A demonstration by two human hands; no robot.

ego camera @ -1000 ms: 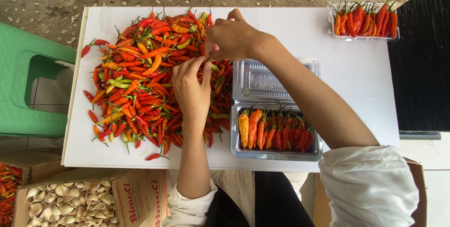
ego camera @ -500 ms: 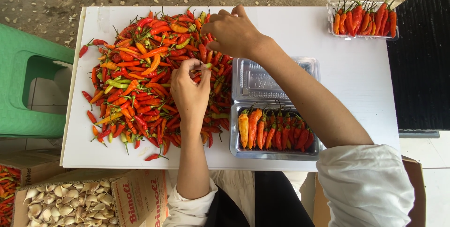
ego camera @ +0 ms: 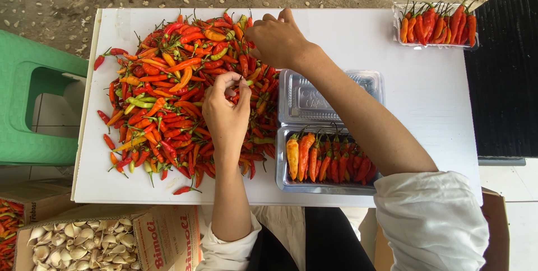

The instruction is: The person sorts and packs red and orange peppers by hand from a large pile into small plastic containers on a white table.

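The left hand (ego camera: 227,111) rests on the pile of chili peppers (ego camera: 174,94), fingers curled inward, thumb and forefinger pinched at the tips. A chili from the pile appears to be nipped between them, though the fingers hide most of it. The pile spreads to the left of this hand, beyond it and partly under it, covering the left half of the white desk (ego camera: 420,97). It is mostly red and orange, with a few green and yellow peppers mixed in.

The right hand (ego camera: 277,38) lies at the far edge of the pile, just beyond and slightly right of the left hand. Its back faces the camera, with the fingers bent down into the chilies. Whether it grips anything cannot be told, because the palm side is hidden.

Just right of the left hand, under the right forearm, stands a clear plastic clamshell tray (ego camera: 330,178). Its near half holds a row of red and orange chilies lying side by side. Its hinged lid (ego camera: 314,97) lies open flat on the desk beyond that half, and the forearm crosses over it.

Well to the right of the right hand, at the far corner of the desk, stands a second clear tray of chilies (ego camera: 434,24).

Left of the desk stands a green plastic stool (ego camera: 33,108). Nearer than the left hand, below the desk edge, sits a cardboard box of garlic cloves (ego camera: 84,243).
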